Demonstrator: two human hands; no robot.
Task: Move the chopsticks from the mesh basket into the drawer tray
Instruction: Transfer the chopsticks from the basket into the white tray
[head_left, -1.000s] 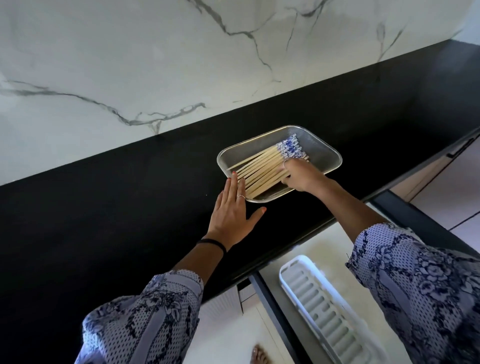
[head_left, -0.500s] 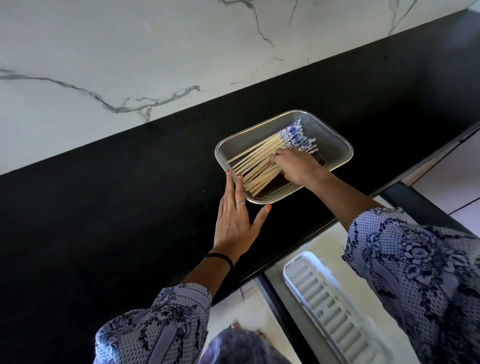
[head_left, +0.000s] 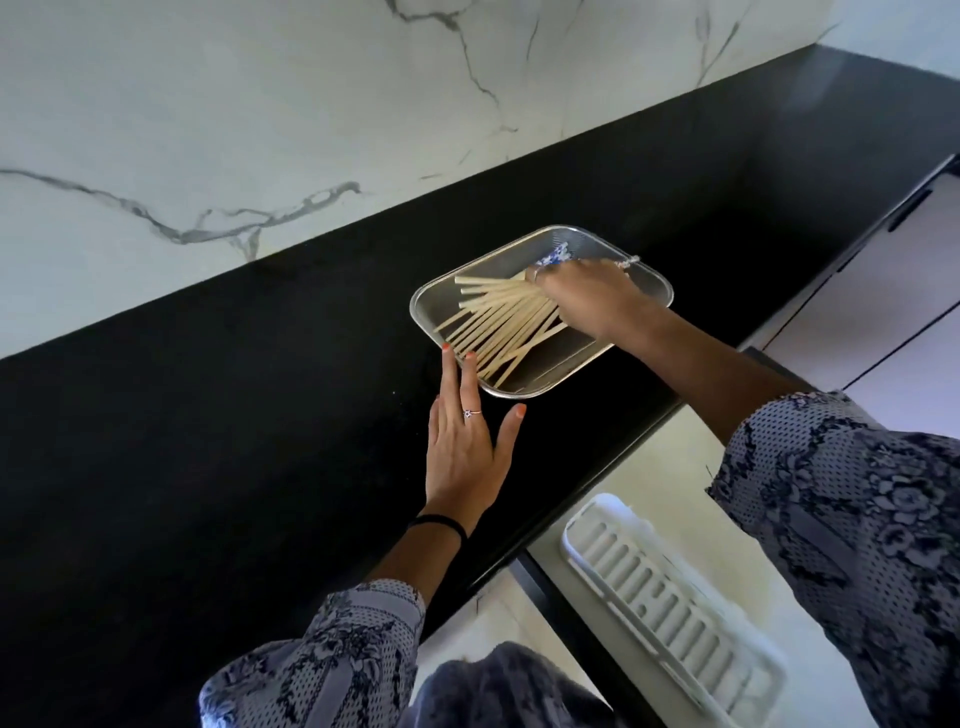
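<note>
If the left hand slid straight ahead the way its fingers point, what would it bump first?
Probably the mesh basket: the left hand lies flat on the counter, fingertips already at the rim, with the chopsticks just beyond.

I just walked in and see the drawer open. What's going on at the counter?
A person is gathering the chopsticks out of the mesh basket on the black counter. The right hand is closed over their patterned ends, and the wooden tips fan out inside the basket. The left hand lies flat on the counter, fingertips at the basket's rim. The white drawer tray below holds no chopsticks yet.
</note>
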